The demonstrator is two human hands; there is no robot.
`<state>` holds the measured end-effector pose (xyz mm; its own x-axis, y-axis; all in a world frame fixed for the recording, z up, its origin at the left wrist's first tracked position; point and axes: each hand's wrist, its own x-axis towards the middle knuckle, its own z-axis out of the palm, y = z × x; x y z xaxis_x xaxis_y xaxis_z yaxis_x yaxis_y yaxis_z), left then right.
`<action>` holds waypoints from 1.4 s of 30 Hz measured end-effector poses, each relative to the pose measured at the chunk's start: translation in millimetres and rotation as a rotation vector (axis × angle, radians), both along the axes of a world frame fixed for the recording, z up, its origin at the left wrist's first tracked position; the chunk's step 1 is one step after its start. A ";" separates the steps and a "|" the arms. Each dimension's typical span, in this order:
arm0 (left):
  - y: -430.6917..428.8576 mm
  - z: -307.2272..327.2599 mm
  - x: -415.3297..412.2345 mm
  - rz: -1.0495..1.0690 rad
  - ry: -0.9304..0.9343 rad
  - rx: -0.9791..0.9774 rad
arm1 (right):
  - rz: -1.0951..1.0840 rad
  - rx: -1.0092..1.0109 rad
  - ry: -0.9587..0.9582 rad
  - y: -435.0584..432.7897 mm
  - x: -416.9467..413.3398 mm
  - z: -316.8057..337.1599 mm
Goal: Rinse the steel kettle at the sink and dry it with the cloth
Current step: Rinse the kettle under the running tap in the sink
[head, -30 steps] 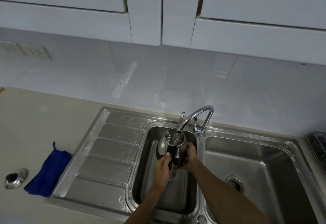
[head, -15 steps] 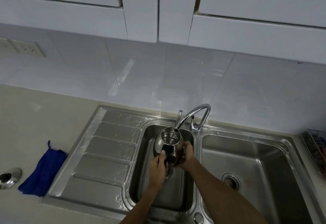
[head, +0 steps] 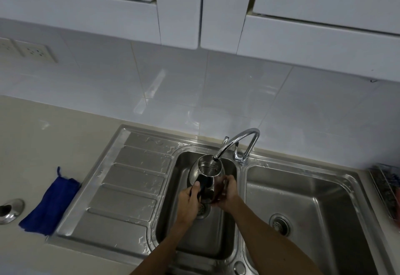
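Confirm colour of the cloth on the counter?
Solid dark blue cloth, lying left of the sink's drainboard; head view, the only one, shows it clearly.

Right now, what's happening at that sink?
A person is rinsing a steel kettle, holding it with both hands under the tap over the left basin. The left hand grips the dark handle; the right hand steadies the body. There is water inside the kettle. The blue cloth lies unused on the counter.
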<state>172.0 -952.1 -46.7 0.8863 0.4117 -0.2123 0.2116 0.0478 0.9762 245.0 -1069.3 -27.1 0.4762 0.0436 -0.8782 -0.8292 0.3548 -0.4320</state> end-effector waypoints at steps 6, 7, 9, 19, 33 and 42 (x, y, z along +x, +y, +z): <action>4.7 -4.5 0.3 0.008 0.000 -0.040 | 0.054 -0.021 -0.015 -5.3 5.0 -11.7; 6.0 -3.9 0.3 0.001 0.000 -0.042 | 0.052 -0.013 -0.014 -4.9 5.8 -10.7; 8.2 -3.2 -0.4 -0.021 0.006 -0.052 | 0.039 -0.017 -0.021 -4.5 8.2 -10.5; 13.3 3.1 -3.6 -0.042 0.017 -0.034 | 0.013 0.007 -0.061 -3.3 16.5 -19.9; 14.3 10.0 -5.1 0.004 -0.028 -0.015 | 0.223 -0.180 -0.225 -22.3 39.8 -41.3; 17.0 7.4 -6.4 0.012 -0.031 0.019 | 0.333 -0.558 -0.574 -43.4 113.6 -4.0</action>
<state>165.5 -935.1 -39.2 0.8872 0.4260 -0.1772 0.1813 0.0314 0.9829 358.5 -1112.7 -31.1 0.8913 -0.1060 -0.4407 -0.4528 -0.2557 -0.8542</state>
